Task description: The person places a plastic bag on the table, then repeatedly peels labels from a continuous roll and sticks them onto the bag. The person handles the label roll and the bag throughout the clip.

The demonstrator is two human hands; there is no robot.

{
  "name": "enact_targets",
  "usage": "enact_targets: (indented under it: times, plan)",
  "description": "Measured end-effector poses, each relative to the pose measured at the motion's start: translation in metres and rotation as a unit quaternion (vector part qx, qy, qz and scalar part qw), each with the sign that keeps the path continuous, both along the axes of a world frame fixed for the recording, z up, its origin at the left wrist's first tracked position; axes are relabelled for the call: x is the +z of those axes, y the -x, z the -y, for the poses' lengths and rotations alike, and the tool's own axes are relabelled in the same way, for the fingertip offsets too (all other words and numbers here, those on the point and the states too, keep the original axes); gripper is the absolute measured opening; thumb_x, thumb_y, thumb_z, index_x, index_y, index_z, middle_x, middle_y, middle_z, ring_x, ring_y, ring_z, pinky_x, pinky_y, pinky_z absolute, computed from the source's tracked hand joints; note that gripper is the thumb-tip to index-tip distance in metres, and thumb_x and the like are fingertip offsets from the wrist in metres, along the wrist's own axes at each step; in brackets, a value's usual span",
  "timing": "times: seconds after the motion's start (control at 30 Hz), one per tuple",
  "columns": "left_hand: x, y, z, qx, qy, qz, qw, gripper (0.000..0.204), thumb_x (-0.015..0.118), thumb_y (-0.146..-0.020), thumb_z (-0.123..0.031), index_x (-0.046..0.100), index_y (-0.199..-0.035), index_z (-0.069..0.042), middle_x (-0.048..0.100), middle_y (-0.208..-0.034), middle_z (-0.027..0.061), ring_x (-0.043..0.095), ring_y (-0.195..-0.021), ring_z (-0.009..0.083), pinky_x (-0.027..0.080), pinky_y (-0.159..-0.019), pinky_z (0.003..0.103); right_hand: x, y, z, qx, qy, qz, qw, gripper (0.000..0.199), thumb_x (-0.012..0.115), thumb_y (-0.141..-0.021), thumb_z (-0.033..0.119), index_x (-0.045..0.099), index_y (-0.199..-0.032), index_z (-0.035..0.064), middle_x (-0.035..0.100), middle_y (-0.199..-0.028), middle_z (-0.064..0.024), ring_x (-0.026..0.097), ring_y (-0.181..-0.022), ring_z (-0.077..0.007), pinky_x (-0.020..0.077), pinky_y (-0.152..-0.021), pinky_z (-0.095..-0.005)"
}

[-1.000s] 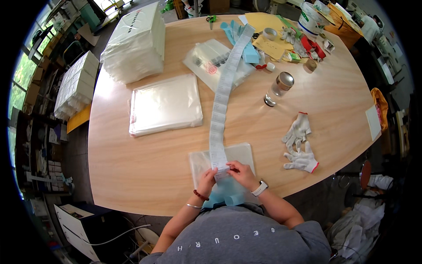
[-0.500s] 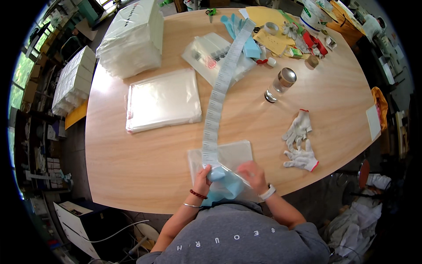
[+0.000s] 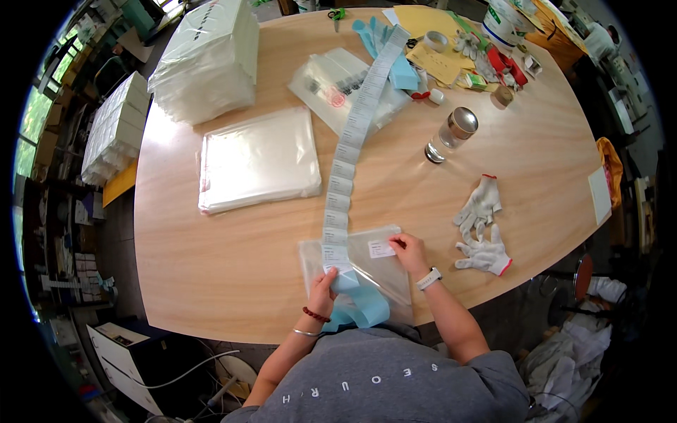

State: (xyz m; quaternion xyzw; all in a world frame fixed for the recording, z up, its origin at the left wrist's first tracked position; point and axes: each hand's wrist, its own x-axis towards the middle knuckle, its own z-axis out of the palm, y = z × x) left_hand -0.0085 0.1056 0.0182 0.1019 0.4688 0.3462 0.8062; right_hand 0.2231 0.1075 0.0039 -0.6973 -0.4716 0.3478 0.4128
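You had one white label (image 3: 381, 248) pressed flat under your right hand (image 3: 409, 251) on the clear bag (image 3: 360, 264) at the table's near edge, while your left hand (image 3: 324, 285) pinched the label strip (image 3: 350, 141), with a stack of clear bags (image 3: 257, 158) apparently unlabelled.

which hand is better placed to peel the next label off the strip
Probably the left hand: it already grips the label strip at its near end. The right hand is busy pressing a white label onto the clear bag.
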Motion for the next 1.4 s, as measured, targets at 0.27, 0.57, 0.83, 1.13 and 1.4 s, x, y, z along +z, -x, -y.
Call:
enact_targets:
  times: [0.27,0.57,0.83,1.13,1.4]
  plan:
    - [-0.003,0.004,0.001,-0.007,-0.002,-0.007,1.000,0.024,0.054,-0.084,-0.023,0.057,-0.094,-0.001,0.060,-0.089,0.0049,0.057,-0.082,0.0126,0.046,-0.071,0.024,0.020,0.014,-0.014,-0.034,-0.139,0.328,0.934,0.020,0.067,-0.066,0.011,0.059,-0.083,0.0033,0.054,-0.077,-0.0080,0.054,-0.063,-0.0219,0.0447,-0.057,-0.0316]
    - [0.002,0.007,-0.003,-0.031,-0.017,0.008,0.999,0.029,0.052,-0.084,-0.025,0.053,-0.100,0.000,0.059,-0.094,0.0070,0.057,-0.086,0.0163,0.046,-0.076,0.028,0.020,-0.025,-0.025,0.119,-0.057,0.152,0.979,0.011,0.066,-0.068,0.013,0.060,-0.071,0.0040,0.051,-0.072,-0.0067,0.052,-0.067,-0.0216,0.0428,-0.059,-0.0318]
    - [0.033,0.026,-0.010,-0.041,0.005,0.288,0.957,0.036,0.043,-0.088,-0.032,0.046,-0.112,-0.006,0.056,-0.101,0.0074,0.058,-0.085,0.0195,0.048,-0.074,0.032,0.041,0.009,0.004,0.066,-0.068,0.020,0.995,0.012,0.059,-0.077,0.017,0.061,-0.076,0.0049,0.057,-0.078,-0.0080,0.055,-0.070,-0.0201,0.0441,-0.062,-0.0290]
    - [-0.006,0.004,-0.005,-0.108,-0.142,0.012,0.984,0.028,0.050,-0.086,-0.020,0.053,-0.106,-0.001,0.058,-0.096,0.0034,0.054,-0.086,0.0106,0.043,-0.075,0.025,0.025,0.055,0.032,0.056,0.115,-0.422,0.897,0.020,0.047,-0.087,0.022,0.050,-0.091,0.0028,0.059,-0.077,-0.0054,0.057,-0.071,-0.0144,0.0468,-0.064,-0.0260]
    - [-0.004,-0.005,-0.011,-0.119,-0.086,0.014,0.989,0.029,0.050,-0.086,-0.027,0.057,-0.100,-0.002,0.059,-0.090,0.0013,0.054,-0.081,0.0092,0.042,-0.072,0.022,0.057,0.056,0.022,0.200,-0.031,-0.043,0.978,0.023,0.058,-0.076,0.005,0.052,-0.099,0.0044,0.058,-0.074,-0.0110,0.059,-0.073,-0.0195,0.0467,-0.064,-0.0281]
